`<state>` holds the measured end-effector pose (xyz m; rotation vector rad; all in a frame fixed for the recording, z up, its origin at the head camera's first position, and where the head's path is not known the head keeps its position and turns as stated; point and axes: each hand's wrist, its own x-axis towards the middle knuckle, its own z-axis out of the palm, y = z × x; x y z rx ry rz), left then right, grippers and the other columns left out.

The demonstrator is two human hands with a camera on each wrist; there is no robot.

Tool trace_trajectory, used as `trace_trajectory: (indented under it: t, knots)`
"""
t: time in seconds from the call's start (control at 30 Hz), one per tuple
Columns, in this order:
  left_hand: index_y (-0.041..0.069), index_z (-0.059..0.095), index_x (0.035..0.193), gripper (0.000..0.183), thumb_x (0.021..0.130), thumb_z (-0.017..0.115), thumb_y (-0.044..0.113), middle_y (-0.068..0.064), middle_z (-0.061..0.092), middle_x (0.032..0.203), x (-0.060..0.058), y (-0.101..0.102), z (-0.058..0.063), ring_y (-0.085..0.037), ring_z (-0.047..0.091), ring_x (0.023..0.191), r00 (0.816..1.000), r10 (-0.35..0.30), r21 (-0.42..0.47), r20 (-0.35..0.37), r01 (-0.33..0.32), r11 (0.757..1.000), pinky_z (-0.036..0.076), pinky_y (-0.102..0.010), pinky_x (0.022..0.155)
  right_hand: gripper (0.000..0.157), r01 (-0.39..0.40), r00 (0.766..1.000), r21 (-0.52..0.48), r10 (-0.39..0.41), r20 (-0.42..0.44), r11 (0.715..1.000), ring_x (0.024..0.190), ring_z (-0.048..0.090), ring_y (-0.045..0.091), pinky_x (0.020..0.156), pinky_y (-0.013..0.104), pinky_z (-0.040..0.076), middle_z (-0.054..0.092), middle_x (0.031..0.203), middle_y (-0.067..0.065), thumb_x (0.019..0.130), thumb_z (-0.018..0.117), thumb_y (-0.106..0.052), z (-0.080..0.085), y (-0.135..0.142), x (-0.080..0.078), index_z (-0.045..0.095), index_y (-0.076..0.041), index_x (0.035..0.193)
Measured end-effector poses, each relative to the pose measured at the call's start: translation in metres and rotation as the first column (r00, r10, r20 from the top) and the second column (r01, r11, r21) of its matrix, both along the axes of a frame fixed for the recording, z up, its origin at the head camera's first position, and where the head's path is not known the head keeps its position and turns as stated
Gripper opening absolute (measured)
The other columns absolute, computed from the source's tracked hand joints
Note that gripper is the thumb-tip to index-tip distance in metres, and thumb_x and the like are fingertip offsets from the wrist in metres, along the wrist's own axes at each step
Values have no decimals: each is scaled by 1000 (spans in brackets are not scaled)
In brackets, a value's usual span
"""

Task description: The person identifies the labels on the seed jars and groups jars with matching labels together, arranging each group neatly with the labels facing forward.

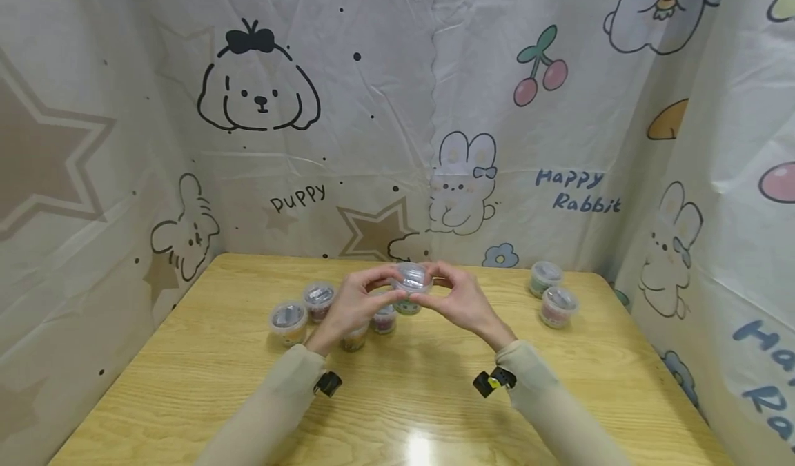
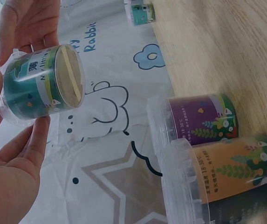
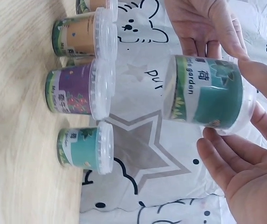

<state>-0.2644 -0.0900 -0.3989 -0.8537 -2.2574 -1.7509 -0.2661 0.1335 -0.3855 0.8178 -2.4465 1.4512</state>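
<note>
Both hands hold one clear plastic cup (image 1: pixel 412 276) with a lid and a teal printed label, raised above the table. My left hand (image 1: pixel 362 299) grips it from the left, thumb and fingers at the lid end. From the right, my right hand (image 1: pixel 458 299) grips the same end. In the left wrist view, the cup's bottom shows a pale strip across it. Another teal cup (image 3: pixel 79 149) stands on the table below, beside a purple cup (image 3: pixel 72 88) and an orange cup (image 3: pixel 77 35). The left forearm partly hides the cups under it in the head view.
To the left stand an orange cup (image 1: pixel 288 322) and a purple cup (image 1: pixel 319 302). Two more lidded cups, a greenish one (image 1: pixel 545 279) and a reddish one (image 1: pixel 559 308), stand at the back right. A printed curtain (image 1: pixel 373 141) encloses the wooden table (image 1: pixel 397 397) at the back and sides.
</note>
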Motion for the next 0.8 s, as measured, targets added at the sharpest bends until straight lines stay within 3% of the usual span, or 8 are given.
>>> trace_trajectory:
  t: [0.3,0.53,0.8]
  knots:
    - [13,72,105,23,84,77,20,-7,68,123,1,5,-2,-21,67,111,999,29,-23,-37,-30,999,52,-39,98,30,54,997,133,-48,-54,990,106,66,27,84,41,56,65,130,10,78,83,-37,6,6,1,59,-19,84]
    - [15,71,110,27,85,77,22,-7,66,127,1,7,-3,-24,66,114,1000,20,-46,-5,-21,999,53,-44,96,32,86,992,197,-65,-111,977,101,64,21,80,36,55,68,124,4,76,84,-40,6,11,-4,59,-21,80]
    - [14,68,122,33,90,72,22,-12,54,142,3,7,-5,-31,66,112,999,10,-74,39,-7,997,57,-27,85,32,78,987,253,-39,-157,964,101,62,20,82,44,54,69,119,6,75,85,-40,4,18,-12,60,-20,79]
